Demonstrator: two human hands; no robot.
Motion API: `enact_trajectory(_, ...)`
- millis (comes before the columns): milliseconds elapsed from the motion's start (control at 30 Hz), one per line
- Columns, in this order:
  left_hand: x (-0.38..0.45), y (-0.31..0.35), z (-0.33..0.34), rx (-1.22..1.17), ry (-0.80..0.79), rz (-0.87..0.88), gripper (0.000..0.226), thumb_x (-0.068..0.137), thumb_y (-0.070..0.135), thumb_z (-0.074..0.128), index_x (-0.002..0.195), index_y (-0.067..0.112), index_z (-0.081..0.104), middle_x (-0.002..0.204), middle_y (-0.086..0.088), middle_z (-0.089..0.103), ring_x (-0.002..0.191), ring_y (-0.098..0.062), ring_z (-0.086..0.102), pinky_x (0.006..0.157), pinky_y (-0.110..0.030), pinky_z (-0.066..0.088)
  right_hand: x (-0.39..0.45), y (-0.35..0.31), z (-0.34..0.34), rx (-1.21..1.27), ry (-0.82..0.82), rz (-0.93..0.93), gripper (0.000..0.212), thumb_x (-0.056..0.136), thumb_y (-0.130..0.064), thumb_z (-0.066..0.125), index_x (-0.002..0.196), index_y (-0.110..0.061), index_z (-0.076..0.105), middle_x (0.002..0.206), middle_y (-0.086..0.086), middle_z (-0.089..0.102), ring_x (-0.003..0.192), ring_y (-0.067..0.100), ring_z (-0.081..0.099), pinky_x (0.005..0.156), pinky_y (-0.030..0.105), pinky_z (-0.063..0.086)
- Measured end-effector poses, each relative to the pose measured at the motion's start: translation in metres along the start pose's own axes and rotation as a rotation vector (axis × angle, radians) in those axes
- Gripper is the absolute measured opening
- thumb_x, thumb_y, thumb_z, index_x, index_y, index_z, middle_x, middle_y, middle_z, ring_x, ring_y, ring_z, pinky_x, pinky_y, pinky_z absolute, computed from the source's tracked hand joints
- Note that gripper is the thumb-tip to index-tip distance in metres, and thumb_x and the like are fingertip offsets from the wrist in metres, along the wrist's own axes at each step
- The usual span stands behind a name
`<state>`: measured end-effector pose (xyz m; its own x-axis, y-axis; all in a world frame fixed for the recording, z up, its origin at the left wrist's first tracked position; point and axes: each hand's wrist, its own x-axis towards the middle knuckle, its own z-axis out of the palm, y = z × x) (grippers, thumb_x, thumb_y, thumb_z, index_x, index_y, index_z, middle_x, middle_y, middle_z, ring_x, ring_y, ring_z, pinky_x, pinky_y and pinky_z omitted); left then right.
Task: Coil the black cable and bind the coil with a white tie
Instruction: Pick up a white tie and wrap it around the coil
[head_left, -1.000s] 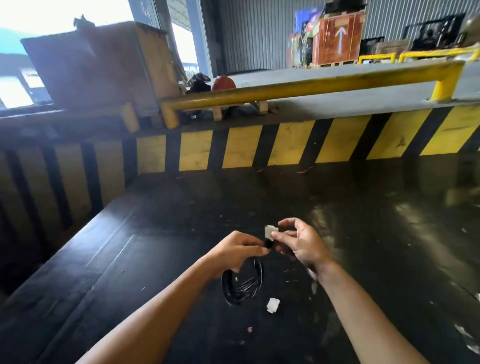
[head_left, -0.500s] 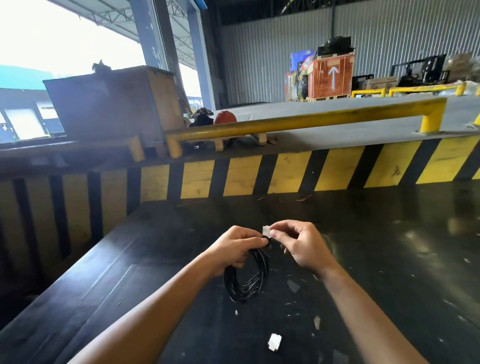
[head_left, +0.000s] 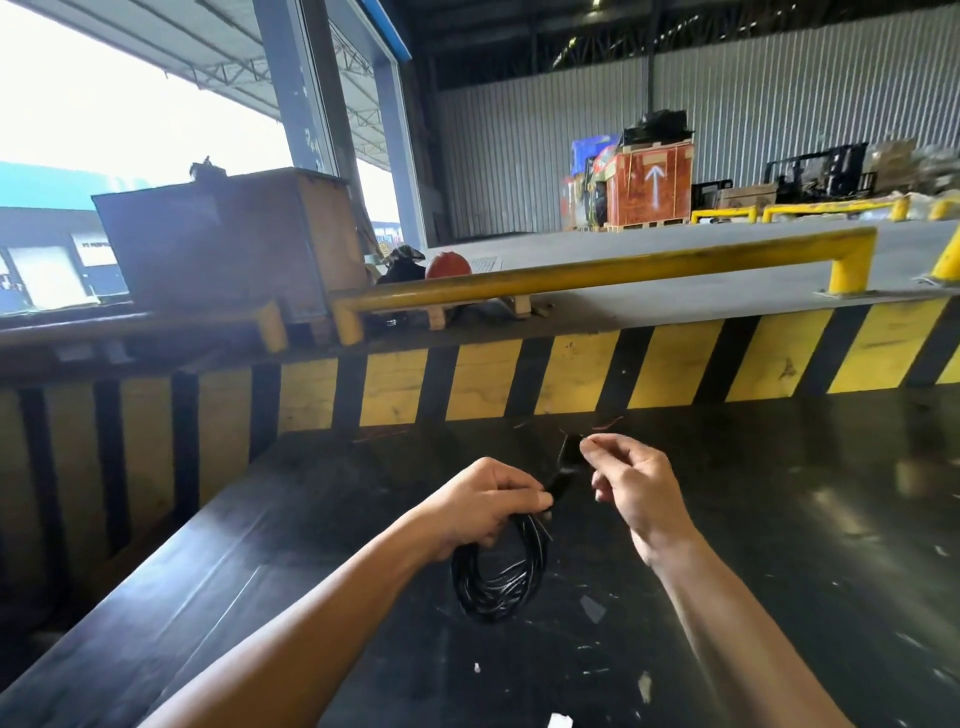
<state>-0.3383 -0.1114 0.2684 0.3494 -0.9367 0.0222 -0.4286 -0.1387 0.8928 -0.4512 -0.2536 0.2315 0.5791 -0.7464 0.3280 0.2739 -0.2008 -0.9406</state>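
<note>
The black cable (head_left: 493, 587) hangs as a coil of several loops above the black table (head_left: 805, 545). My left hand (head_left: 488, 504) grips the top of the coil. A short dark strip (head_left: 566, 462) rises from that grip up and to the right. My right hand (head_left: 628, 488) pinches the strip's far end between thumb and forefinger. The strip looks dark here, and I cannot tell whether it is the white tie in shadow or the cable's end.
A white scrap (head_left: 558, 720) and small pale bits (head_left: 644, 686) lie on the table near its front edge. A yellow-and-black striped wall (head_left: 571, 374) borders the table's far side and left side, with a yellow rail (head_left: 597, 270) above it.
The right hand has pulled up and to the right, away from the left hand, stretching the strip out. The white piece between the fingers no longer shows white. The camera has tilted up.
</note>
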Motion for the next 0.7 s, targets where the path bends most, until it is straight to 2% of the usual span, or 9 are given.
enact_trajectory(167, 0.002, 0.003, 0.001, -0.009, 0.027, 0.021, 0.018, 0.09, 0.021, 0.061, 0.076, 0.013, 0.069, 0.061, -0.012, 0.035, 0.04, -0.009, 0.024, 0.039, -0.02, 0.019, 0.001, -0.002, 0.01, 0.162, 0.012, 0.03, 0.008, 0.095, -0.015, 0.052, 0.094, -0.007, 0.055, 0.072, 0.009, 0.064, 0.048, 0.007, 0.061, 0.046, 0.02, 0.052)
enact_trajectory(233, 0.002, 0.002, -0.002, -0.015, 0.047, 0.02, 0.019, 0.09, 0.023, 0.062, 0.076, 0.012, 0.069, 0.054, -0.006, 0.037, 0.038, -0.009, 0.025, 0.039, -0.02, 0.02, 0.003, -0.005, 0.007, 0.264, 0.019, 0.052, 0.006, 0.092, -0.007, 0.056, 0.094, -0.01, 0.052, 0.076, 0.011, 0.064, 0.052, 0.009, 0.066, 0.05, 0.019, 0.054)
enact_trajectory(300, 0.002, 0.001, -0.004, -0.034, 0.073, 0.026, 0.018, 0.089, 0.024, 0.063, 0.076, 0.012, 0.069, 0.049, 0.002, 0.037, 0.037, -0.008, 0.026, 0.038, -0.02, 0.021, 0.003, -0.007, 0.003, 0.295, -0.013, 0.052, 0.019, 0.088, 0.001, 0.06, 0.096, -0.013, 0.051, 0.081, 0.013, 0.065, 0.058, 0.014, 0.07, 0.055, 0.019, 0.056)
enact_trajectory(433, 0.001, -0.003, -0.008, -0.147, 0.147, 0.068, 0.009, 0.088, 0.021, 0.064, 0.084, 0.014, 0.066, 0.054, 0.001, 0.031, 0.038, -0.008, 0.024, 0.037, -0.018, 0.019, 0.001, -0.008, -0.003, 0.174, -0.042, -0.038, 0.027, 0.081, 0.007, 0.066, 0.095, -0.011, 0.052, 0.084, 0.012, 0.069, 0.066, 0.02, 0.073, 0.061, 0.021, 0.058)
enact_trajectory(567, 0.002, -0.001, -0.012, -0.265, 0.23, 0.122, 0.009, 0.087, 0.017, 0.064, 0.081, 0.013, 0.06, 0.055, 0.002, 0.03, 0.037, -0.007, 0.024, 0.038, -0.018, 0.015, -0.004, -0.009, 0.0, -0.08, -0.016, -0.135, 0.024, 0.081, 0.0, 0.07, 0.088, -0.016, 0.055, 0.082, 0.009, 0.071, 0.069, 0.018, 0.073, 0.065, 0.025, 0.059)
enact_trajectory(700, 0.005, 0.005, -0.011, -0.296, 0.265, 0.148, 0.004, 0.088, 0.013, 0.063, 0.084, 0.014, 0.063, 0.052, 0.001, 0.033, 0.038, -0.008, 0.023, 0.038, -0.018, 0.016, -0.011, -0.015, 0.014, -0.103, -0.094, -0.13, 0.02, 0.078, -0.008, 0.074, 0.086, -0.019, 0.059, 0.074, 0.003, 0.073, 0.067, 0.009, 0.072, 0.059, 0.015, 0.053)
